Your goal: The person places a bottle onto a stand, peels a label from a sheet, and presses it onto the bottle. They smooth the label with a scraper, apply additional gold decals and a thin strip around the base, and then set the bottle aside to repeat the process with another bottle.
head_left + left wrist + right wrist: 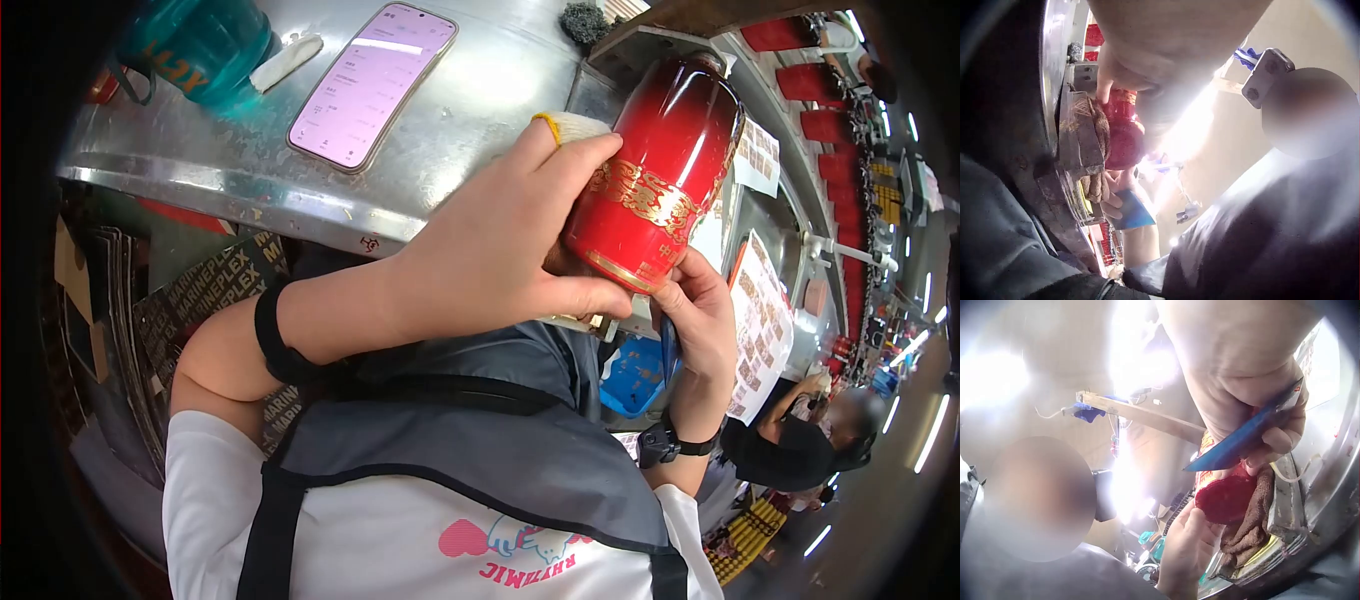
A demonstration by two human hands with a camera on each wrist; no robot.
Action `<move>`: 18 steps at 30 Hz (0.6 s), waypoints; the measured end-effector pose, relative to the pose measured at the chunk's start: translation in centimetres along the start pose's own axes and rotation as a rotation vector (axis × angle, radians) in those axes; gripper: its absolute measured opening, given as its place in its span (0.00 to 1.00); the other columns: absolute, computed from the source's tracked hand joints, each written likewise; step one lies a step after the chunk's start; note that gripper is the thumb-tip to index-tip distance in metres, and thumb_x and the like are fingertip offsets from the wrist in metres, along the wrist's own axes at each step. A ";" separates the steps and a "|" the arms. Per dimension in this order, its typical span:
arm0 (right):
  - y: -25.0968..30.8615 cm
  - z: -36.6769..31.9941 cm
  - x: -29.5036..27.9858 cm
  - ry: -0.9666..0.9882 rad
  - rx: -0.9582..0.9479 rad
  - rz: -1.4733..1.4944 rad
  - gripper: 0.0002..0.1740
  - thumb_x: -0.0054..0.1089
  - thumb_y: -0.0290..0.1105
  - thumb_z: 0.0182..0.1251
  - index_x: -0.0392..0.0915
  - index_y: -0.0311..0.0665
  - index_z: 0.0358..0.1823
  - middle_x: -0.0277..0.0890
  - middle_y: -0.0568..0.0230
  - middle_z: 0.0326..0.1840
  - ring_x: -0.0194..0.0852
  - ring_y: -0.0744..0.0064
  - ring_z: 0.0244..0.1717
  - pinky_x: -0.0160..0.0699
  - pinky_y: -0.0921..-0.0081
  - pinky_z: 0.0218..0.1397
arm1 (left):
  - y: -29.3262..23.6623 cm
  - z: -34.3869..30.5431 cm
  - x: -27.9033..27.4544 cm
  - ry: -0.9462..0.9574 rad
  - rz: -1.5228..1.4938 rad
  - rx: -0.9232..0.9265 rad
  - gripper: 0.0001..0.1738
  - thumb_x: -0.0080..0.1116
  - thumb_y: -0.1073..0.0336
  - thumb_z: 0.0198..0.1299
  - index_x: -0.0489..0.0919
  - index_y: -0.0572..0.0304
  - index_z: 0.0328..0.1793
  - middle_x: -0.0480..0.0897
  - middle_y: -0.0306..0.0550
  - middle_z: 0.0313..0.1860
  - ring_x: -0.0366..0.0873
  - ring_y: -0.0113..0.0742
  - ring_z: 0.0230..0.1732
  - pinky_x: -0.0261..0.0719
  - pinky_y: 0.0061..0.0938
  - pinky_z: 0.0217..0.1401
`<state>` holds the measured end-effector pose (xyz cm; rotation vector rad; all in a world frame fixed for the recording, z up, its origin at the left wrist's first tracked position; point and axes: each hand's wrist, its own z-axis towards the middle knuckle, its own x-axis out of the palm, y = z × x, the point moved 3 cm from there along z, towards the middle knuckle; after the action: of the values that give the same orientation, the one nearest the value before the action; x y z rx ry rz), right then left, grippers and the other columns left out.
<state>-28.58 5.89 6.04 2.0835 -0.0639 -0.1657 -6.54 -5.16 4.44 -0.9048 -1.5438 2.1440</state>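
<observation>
A glossy red bottle with a gold patterned band lies tilted between both hands. The left hand grips it, thumb at the base and fingers along the side; white material with a yellow edge shows by those fingers. At the base edge, the right hand touches the bottle with its fingertips. Its curled fingers also hold a flat blue piece, seen edge-on in the right wrist view. The bottle's round red base faces that camera. In the left wrist view, the left hand partly hides the bottle.
On the metal table lie a phone, a teal container and a white roll. Brown cloth sits beside the bottle. Printed sheets and a blue tray are at the right. Another person is farther off.
</observation>
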 end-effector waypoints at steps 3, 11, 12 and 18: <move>-0.1 0.0 -0.1 0.005 -0.005 0.003 0.12 0.68 0.29 0.70 0.77 0.33 0.48 0.73 0.78 0.34 0.65 0.90 0.35 0.63 0.88 0.39 | 0.6 -0.1 0.2 0.000 -0.124 -0.025 0.50 0.78 0.59 0.53 0.62 0.62 0.78 0.70 0.57 0.64 0.72 0.48 0.67 0.78 0.39 0.67; 0.1 0.0 0.0 0.016 -0.010 -0.014 0.12 0.68 0.28 0.70 0.77 0.32 0.49 0.72 0.79 0.34 0.65 0.90 0.35 0.64 0.87 0.40 | 0.9 -0.3 0.3 -0.009 -0.214 -0.004 0.43 0.71 0.66 0.60 0.62 0.61 0.79 0.69 0.56 0.67 0.72 0.47 0.68 0.77 0.38 0.68; 0.2 0.0 0.1 0.009 -0.007 -0.015 0.12 0.68 0.28 0.70 0.77 0.32 0.49 0.72 0.79 0.33 0.65 0.90 0.35 0.64 0.87 0.40 | 0.9 -0.4 0.2 -0.005 -0.238 -0.010 0.41 0.69 0.67 0.61 0.62 0.60 0.79 0.69 0.55 0.67 0.72 0.46 0.68 0.76 0.38 0.69; 0.1 0.1 0.1 0.009 -0.026 -0.004 0.12 0.69 0.29 0.70 0.77 0.32 0.49 0.72 0.80 0.33 0.65 0.90 0.35 0.65 0.87 0.41 | 1.1 -0.8 -0.2 0.026 -0.201 -0.015 0.39 0.66 0.67 0.63 0.63 0.61 0.79 0.71 0.55 0.65 0.71 0.45 0.68 0.74 0.38 0.70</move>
<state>-28.50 5.76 6.09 2.0589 -0.0520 -0.1594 -5.75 -5.16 3.30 -0.7445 -1.5683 1.9755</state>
